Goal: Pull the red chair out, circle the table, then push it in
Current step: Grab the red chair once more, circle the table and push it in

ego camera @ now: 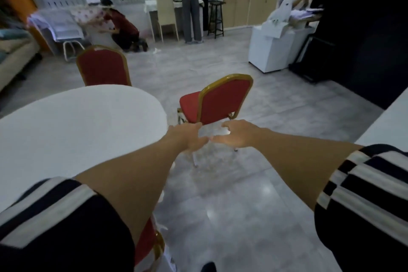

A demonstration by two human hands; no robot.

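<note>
Red padded chair w/ gold metal frame (217, 100) stands clear of round white table (72, 130) at its right edge. Left hand (189, 137), right hand (237, 136) spread, empty, short of backrest. Grip top rail both sides; push straight, legs level.

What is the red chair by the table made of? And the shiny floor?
The pulled-out red chair looks padded with matte red fabric, since the seat and back show no shine. Its gold frame is probably painted metal, as it is thin and slightly glossy. The floor looks like polished grey tile: light glares off it and faint joint lines cross it. The image is blurry, so these are guesses.
</note>
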